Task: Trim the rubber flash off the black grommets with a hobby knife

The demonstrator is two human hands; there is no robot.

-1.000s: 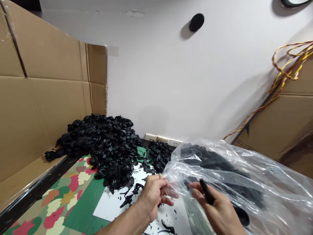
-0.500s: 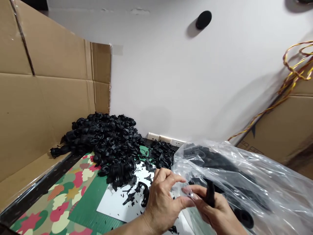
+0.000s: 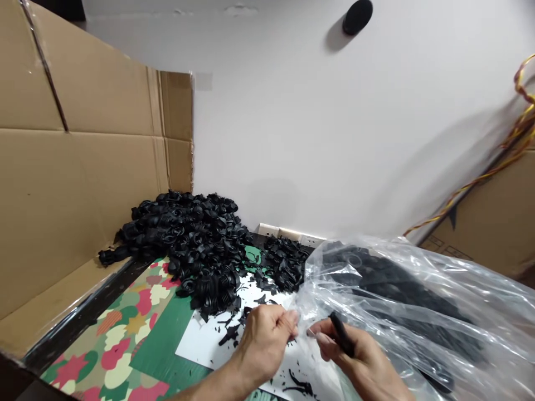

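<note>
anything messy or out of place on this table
Yes: black scraps lie strewn over the white sheet by the left hand, which pinches the bag; the right hand holds a black tool. The pile of black parts spills off the mat onto the cardboard flap.

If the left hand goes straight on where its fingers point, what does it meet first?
Likely the clear plastic bag, whose edge the left hand seems to pinch; the right hand lies close beyond.
</note>
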